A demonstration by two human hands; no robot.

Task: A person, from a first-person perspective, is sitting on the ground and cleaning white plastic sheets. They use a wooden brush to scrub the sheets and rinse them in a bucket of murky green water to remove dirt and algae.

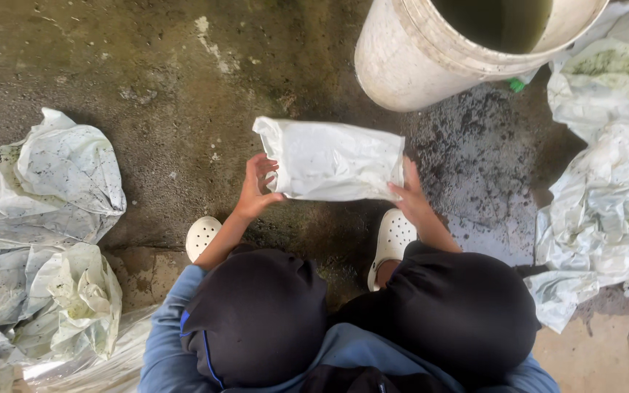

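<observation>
I hold a folded white plastic bag (333, 160) flat in front of me, above the wet concrete floor. My left hand (256, 188) grips its left edge with fingers curled over it. My right hand (410, 195) holds its right lower edge. My knees in dark trousers fill the bottom of the view, and my feet in white perforated clogs (393, 236) rest on the floor below the bag.
A large white bucket (416, 62) holding murky liquid stands at the top right. Crumpled dirty white plastic bags lie piled on the left (49, 189) and on the right (606, 182). The floor (147, 87) is dark, stained concrete.
</observation>
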